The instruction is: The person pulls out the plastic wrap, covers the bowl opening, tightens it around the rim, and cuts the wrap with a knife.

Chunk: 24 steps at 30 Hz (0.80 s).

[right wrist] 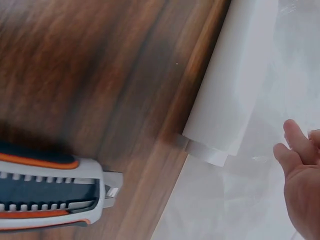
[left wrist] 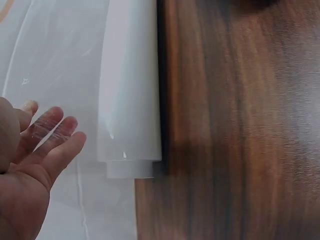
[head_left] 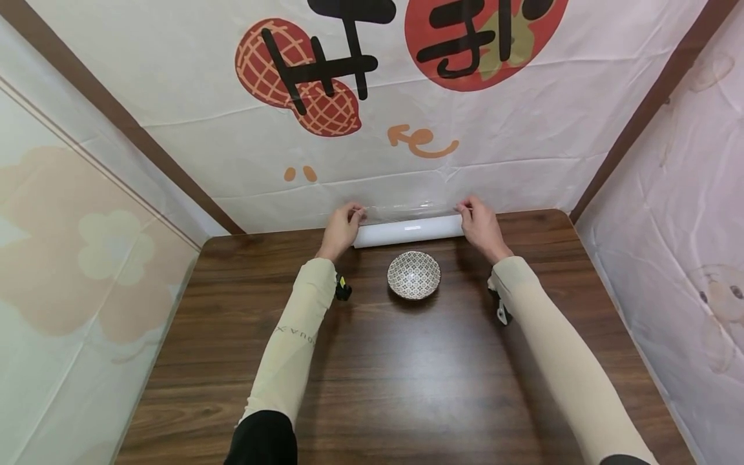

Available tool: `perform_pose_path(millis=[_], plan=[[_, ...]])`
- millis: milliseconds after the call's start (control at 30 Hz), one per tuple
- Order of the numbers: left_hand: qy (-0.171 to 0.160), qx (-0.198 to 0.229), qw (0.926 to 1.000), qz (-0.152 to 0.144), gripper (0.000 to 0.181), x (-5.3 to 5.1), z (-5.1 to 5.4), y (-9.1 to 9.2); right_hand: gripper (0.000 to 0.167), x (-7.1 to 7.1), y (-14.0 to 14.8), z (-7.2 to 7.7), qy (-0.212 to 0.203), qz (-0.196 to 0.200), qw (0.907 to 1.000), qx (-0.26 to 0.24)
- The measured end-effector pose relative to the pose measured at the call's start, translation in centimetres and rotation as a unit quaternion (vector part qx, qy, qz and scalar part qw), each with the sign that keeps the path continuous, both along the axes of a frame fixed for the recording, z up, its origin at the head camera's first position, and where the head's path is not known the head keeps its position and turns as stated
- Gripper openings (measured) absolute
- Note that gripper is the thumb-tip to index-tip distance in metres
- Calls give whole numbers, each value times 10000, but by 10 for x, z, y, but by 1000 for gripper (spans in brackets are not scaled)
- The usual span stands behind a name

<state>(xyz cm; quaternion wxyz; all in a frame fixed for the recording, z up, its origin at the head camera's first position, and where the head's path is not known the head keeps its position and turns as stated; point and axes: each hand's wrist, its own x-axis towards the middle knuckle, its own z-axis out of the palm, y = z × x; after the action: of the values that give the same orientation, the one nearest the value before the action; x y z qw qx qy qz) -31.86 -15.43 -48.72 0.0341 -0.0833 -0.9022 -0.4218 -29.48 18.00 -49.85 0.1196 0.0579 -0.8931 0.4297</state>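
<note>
A white roll of cling film [head_left: 409,232] lies along the table's far edge, with a clear sheet of film [head_left: 415,208] drawn out behind it. My left hand [head_left: 341,231] pinches one end of the sheet's edge; in the left wrist view, crinkled film [left wrist: 47,130] crosses its fingertips. At the other end, my right hand [head_left: 481,226] pinches the film edge between thumb and fingers. Its thumb is cut off in the right wrist view. Both hands are apart from the roll's narrow core ends [left wrist: 130,169]. A patterned bowl [head_left: 414,276] stands in front of the roll.
A utility knife [right wrist: 50,192] lies on the wooden table [head_left: 407,387] below my right wrist. A small black object with a yellow mark [head_left: 343,288] is beside my left wrist. A printed white curtain [head_left: 372,155] hangs directly behind the far edge.
</note>
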Motion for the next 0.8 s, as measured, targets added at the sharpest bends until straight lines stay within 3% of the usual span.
perform_pose_path(millis=[500,800], plan=[[350,55,9994,33,31,-14,28,-1,24,-15,-3,21,323,-80,9993,-153],[525,146,9984,147,31,-17,38,-4,25,-16,-4,35,439,0,9987,-274]])
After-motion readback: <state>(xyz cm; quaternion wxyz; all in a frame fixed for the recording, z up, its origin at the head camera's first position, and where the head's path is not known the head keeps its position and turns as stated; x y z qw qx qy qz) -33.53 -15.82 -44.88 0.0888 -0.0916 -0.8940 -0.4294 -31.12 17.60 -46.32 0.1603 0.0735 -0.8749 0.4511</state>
